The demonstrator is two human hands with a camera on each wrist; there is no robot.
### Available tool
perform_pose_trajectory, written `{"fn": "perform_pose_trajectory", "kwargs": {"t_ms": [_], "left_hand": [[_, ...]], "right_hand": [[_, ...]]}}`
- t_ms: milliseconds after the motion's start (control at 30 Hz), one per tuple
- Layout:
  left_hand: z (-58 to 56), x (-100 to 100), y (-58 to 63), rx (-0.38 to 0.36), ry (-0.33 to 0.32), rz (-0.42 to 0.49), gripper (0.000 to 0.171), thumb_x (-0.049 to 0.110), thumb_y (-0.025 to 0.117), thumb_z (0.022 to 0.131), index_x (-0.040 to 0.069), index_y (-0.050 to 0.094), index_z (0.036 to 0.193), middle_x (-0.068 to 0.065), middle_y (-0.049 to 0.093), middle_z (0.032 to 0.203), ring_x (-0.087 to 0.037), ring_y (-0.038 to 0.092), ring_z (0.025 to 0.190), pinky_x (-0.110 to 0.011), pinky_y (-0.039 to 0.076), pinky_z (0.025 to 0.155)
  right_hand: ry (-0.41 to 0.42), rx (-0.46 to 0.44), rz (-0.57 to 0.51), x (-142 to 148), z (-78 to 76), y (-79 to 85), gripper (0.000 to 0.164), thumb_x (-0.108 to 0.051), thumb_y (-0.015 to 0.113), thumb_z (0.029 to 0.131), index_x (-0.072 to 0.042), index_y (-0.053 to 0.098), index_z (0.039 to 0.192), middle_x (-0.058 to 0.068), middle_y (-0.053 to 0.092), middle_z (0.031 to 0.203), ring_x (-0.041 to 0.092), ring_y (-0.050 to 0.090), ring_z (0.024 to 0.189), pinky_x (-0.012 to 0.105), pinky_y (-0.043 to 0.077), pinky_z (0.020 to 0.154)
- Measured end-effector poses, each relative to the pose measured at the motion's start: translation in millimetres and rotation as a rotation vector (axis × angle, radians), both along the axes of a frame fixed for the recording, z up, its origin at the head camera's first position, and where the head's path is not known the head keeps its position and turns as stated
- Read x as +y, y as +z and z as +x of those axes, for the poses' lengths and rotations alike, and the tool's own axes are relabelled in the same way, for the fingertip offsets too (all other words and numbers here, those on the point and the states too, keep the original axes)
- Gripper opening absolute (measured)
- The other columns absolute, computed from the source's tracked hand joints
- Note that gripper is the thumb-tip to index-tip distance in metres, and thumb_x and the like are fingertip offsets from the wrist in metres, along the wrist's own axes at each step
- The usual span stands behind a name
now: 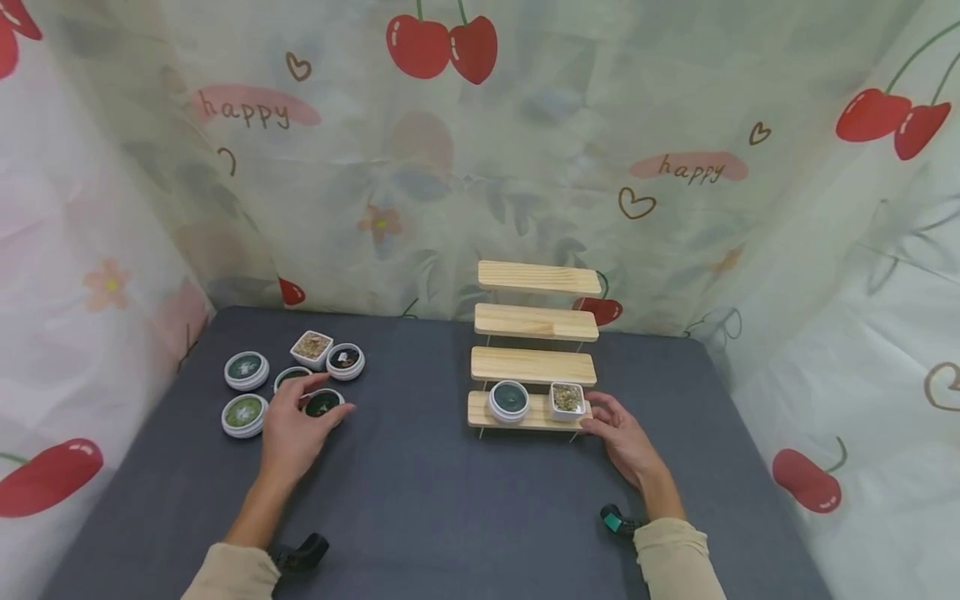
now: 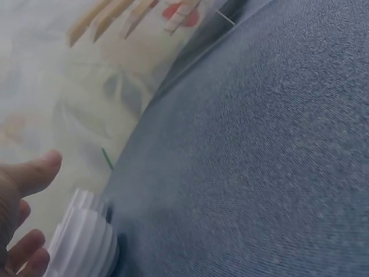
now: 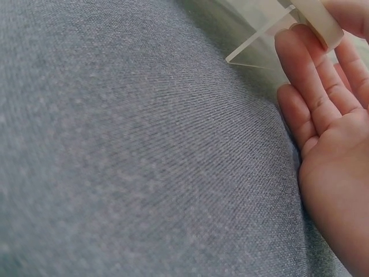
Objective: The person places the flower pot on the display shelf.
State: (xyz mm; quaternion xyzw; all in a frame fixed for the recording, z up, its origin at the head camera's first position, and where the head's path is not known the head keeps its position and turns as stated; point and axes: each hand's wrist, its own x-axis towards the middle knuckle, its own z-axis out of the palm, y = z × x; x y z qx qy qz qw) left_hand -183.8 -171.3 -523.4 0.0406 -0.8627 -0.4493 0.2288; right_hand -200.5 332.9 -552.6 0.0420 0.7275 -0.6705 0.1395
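Observation:
On the left of the table, my left hand (image 1: 292, 429) reaches over a round white ribbed pot (image 1: 324, 404) with dark green contents. Its thumb and forefinger are spread around that pot; in the left wrist view the thumb stands clear of the white ribbed pots (image 2: 86, 245). My right hand (image 1: 622, 433) holds the right end of the lowest board of a four-step wooden display rack (image 1: 534, 365). In the right wrist view its thumb and fingers pinch the board end (image 3: 324, 26). That board carries a round dark green pot (image 1: 509, 401) and a square white dish (image 1: 567, 400) of dried bits.
Around the left hand stand more round pots: a bluish-green one (image 1: 246, 369), a lighter green one (image 1: 244, 414), a dark one (image 1: 346, 360) and a partly hidden one (image 1: 288, 375). A square dish (image 1: 312, 347) sits behind them. Patterned curtains enclose the grey table (image 1: 450, 500).

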Motion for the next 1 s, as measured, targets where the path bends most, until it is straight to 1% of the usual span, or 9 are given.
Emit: {"fn": "perform_pose_trajectory", "kwargs": {"t_ms": [100,300,400,467,567,633,767,833,1000], "left_hand": [[1.6,-3.7,-3.1,0.001,0.016,0.006,0.06,0.012,0.095,0.069,0.007,0.07,0.122,-0.012,0.067,0.114,-0.029,0.062,0.106,-0.033,0.045,0.09],[3.0,-8.3,-8.4,-0.009,0.052,0.016,0.06,0.013,0.095,0.069,0.007,0.07,0.123,-0.014,0.065,0.116,-0.03,0.061,0.107,-0.038,0.046,0.092],[4.4,-10.0,-11.3,-0.03,0.064,0.0,0.061,0.015,0.096,0.069,0.007,0.07,0.124,-0.015,0.065,0.113,-0.027,0.06,0.102,-0.028,0.045,0.086],[5.0,-10.9,-13.4,-0.039,0.058,-0.012,0.062,0.016,0.096,0.069,0.007,0.07,0.124,-0.015,0.065,0.112,-0.025,0.059,0.099,-0.02,0.041,0.08],[4.8,-12.0,-17.1,-0.048,0.047,-0.017,0.063,0.017,0.095,0.07,0.007,0.069,0.126,-0.016,0.064,0.111,-0.023,0.058,0.097,-0.01,0.037,0.076],[4.3,-12.7,-19.7,-0.055,0.045,-0.018,0.065,0.015,0.096,0.069,0.005,0.068,0.127,-0.017,0.063,0.112,-0.022,0.058,0.098,-0.009,0.037,0.076],[3.5,-13.9,-24.5,-0.092,0.049,-0.031,0.071,0.014,0.097,0.066,0.002,0.067,0.129,-0.018,0.062,0.112,-0.024,0.056,0.1,-0.019,0.037,0.08],[2.9,-14.4,-25.4,-0.119,0.05,-0.028,0.072,0.014,0.097,0.066,0.001,0.066,0.13,-0.019,0.061,0.112,-0.025,0.056,0.1,-0.021,0.036,0.08],[1.5,-16.3,-24.8,-0.19,0.047,0.018,0.074,0.019,0.095,0.069,0.002,0.063,0.134,-0.02,0.062,0.12,-0.029,0.064,0.103,-0.004,0.036,0.072]], "right_hand": [[0.002,0.005,0.006,-0.6,-1.3,1.1,0.06,-0.021,0.072,0.096,-0.015,0.039,0.146,-0.011,0.071,0.105,0.007,0.066,0.102,0.02,0.039,0.101],[-0.007,-0.011,0.007,-1.6,-1.8,1.7,0.063,-0.022,0.074,0.095,-0.014,0.038,0.147,-0.01,0.071,0.105,0.008,0.066,0.104,0.021,0.038,0.103],[-0.008,-0.013,0.01,-1.2,-1.1,1.1,0.064,-0.021,0.073,0.095,-0.013,0.037,0.147,-0.009,0.071,0.104,0.009,0.066,0.103,0.02,0.04,0.101],[-0.011,-0.013,0.012,-0.9,-0.5,0.8,0.063,-0.02,0.073,0.095,-0.013,0.038,0.147,-0.009,0.07,0.103,0.009,0.066,0.101,0.019,0.041,0.1],[-0.017,-0.009,0.013,-1.3,0.5,0.7,0.062,-0.02,0.072,0.096,-0.013,0.038,0.147,-0.009,0.07,0.102,0.009,0.066,0.101,0.018,0.042,0.099],[-0.021,-0.009,0.01,-2.1,1.3,0.6,0.062,-0.019,0.072,0.095,-0.013,0.039,0.147,-0.01,0.071,0.102,0.008,0.066,0.101,0.018,0.042,0.099],[-0.029,-0.015,0.01,-3.1,2.4,0.0,0.062,-0.019,0.073,0.095,-0.013,0.039,0.146,-0.009,0.07,0.101,0.008,0.066,0.1,0.019,0.042,0.099],[-0.033,-0.017,0.012,-2.9,2.6,0.0,0.062,-0.019,0.073,0.095,-0.013,0.039,0.146,-0.009,0.07,0.101,0.008,0.066,0.101,0.02,0.042,0.099],[-0.038,-0.014,0.018,-2.3,1.4,0.6,0.063,-0.02,0.073,0.094,-0.014,0.039,0.147,-0.008,0.07,0.102,0.009,0.066,0.101,0.02,0.041,0.1]]}}
